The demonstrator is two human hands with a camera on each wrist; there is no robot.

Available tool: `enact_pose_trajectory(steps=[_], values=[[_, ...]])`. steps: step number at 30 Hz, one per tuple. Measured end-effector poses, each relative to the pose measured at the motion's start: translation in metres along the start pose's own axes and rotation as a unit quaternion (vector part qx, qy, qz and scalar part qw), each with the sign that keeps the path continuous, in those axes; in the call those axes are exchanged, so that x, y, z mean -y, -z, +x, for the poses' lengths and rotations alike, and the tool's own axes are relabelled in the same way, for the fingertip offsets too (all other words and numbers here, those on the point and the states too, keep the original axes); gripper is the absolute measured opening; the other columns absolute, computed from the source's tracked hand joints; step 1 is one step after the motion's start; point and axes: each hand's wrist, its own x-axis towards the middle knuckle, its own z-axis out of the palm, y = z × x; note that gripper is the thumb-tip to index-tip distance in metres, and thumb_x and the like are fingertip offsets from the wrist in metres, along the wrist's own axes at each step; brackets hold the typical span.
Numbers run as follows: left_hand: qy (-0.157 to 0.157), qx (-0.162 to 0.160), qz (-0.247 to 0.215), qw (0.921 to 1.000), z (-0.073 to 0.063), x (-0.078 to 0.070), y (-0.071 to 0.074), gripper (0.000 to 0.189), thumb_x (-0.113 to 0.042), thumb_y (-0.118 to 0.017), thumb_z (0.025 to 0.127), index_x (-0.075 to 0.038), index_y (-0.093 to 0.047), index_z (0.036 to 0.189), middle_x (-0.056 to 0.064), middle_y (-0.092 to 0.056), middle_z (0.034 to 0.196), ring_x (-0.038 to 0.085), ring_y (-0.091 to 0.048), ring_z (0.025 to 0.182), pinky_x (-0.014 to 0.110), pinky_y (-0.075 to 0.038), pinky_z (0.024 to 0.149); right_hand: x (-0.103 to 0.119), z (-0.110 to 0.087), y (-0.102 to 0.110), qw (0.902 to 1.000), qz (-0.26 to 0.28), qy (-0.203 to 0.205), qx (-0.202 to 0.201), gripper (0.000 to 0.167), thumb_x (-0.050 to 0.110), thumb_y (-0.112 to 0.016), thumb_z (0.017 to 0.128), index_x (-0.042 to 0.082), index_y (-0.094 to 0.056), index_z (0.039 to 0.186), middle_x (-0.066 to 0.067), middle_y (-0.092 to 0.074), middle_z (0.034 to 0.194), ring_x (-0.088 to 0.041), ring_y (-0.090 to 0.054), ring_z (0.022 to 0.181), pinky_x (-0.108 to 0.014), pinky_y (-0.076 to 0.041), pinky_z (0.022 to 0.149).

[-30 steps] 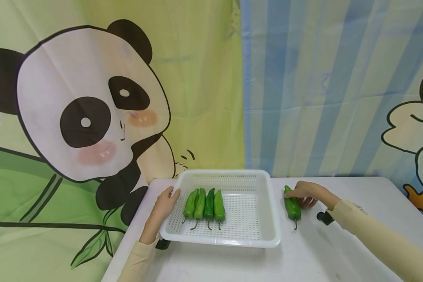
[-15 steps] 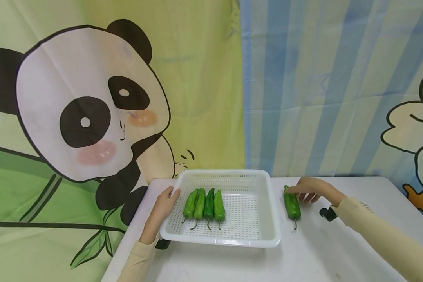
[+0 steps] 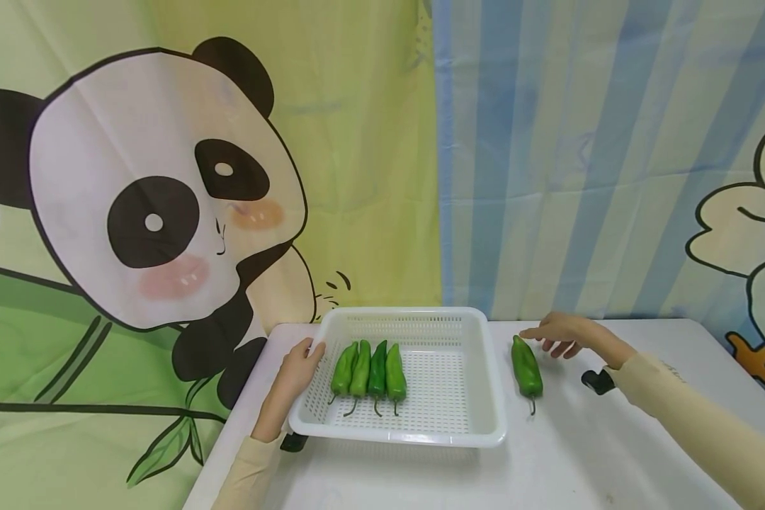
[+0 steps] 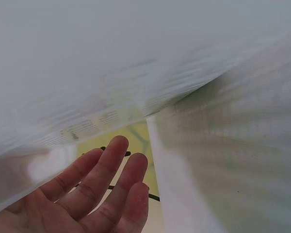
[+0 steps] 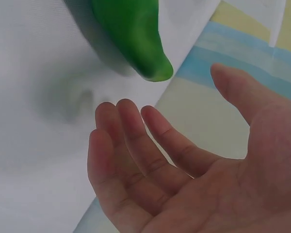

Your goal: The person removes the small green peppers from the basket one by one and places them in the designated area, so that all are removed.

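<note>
Several green peppers [image 3: 377,370] lie side by side in a white plastic basket [image 3: 484,425], stems toward me. At its left rim my left hand [image 3: 298,368] holds the basket, thumb over the edge. In the left wrist view the fingers [image 4: 119,182] extend loosely outside the wall, and the thumb is blurred behind it. A single green pepper [image 3: 527,368] lies on the table right of the basket, stem toward me. My right hand [image 3: 564,333] is just beyond its tip, fingers loosely bent. The right wrist view shows a gap between this hand [image 5: 184,165] and the pepper [image 5: 136,39].
The white table [image 3: 574,453] carries the basket and the lone pepper. A panda-printed curtain [image 3: 363,142] and a blue striped curtain [image 3: 548,177] hang right behind its back edge. Black wrist devices [image 3: 597,382] sit below both hands.
My right hand has drawn off the lone pepper, moving back and right, and no longer touches it. The pepper stays in place. My left hand and the basket have not moved.
</note>
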Motion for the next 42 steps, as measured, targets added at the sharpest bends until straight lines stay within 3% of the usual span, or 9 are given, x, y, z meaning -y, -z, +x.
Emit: enact_pose_trajectory(steps=[10, 20, 32, 42], values=[[-0.001, -0.003, 0.001, 1.0000, -0.001, -0.002, 0.000, 0.044, -0.044, -0.048, 0.105, -0.008, -0.056, 0.129, 0.015, -0.070, 0.095, 0.019, -0.070, 0.065, 0.033, -0.057, 0.050, 0.012, -0.009, 0.014, 0.9993, 0.015, 0.034, -0.002, 0.076, 0.053, -0.053, 0.100, -0.011, -0.044, 0.139, -0.029, -0.060, 0.129, -0.038, -0.067, 0.110, -0.047, -0.059, 0.088], [-0.008, -0.007, 0.011, 0.9999, 0.001, -0.001, 0.001, 0.041, -0.042, -0.049, 0.105, -0.008, -0.060, 0.125, 0.013, -0.070, 0.091, 0.017, -0.069, 0.064, 0.032, -0.056, 0.051, 0.032, -0.017, 0.010, 0.9977, 0.020, 0.062, -0.017, 0.081, 0.057, -0.058, 0.097, -0.010, -0.044, 0.140, -0.022, -0.065, 0.120, -0.038, -0.067, 0.111, -0.047, -0.059, 0.087], [-0.008, -0.008, 0.013, 0.9999, -0.001, -0.001, 0.001, 0.041, -0.041, -0.049, 0.105, -0.008, -0.060, 0.127, 0.012, -0.072, 0.092, 0.017, -0.069, 0.064, 0.032, -0.056, 0.051, 0.070, -0.030, -0.009, 0.9927, 0.009, 0.115, -0.038, 0.061, 0.050, -0.061, 0.097, -0.001, -0.058, 0.131, -0.017, -0.067, 0.117, -0.025, -0.070, 0.097, -0.043, -0.061, 0.083], [-0.012, -0.010, 0.017, 0.9997, -0.002, -0.004, 0.001, 0.039, -0.040, -0.049, 0.105, -0.009, -0.060, 0.125, 0.012, -0.070, 0.090, 0.017, -0.068, 0.062, 0.032, -0.055, 0.051, 0.100, -0.036, -0.018, 0.9895, 0.009, 0.143, -0.020, 0.059, 0.049, -0.062, 0.097, -0.001, -0.060, 0.129, -0.017, -0.068, 0.118, -0.027, -0.071, 0.100, -0.041, -0.061, 0.080]])
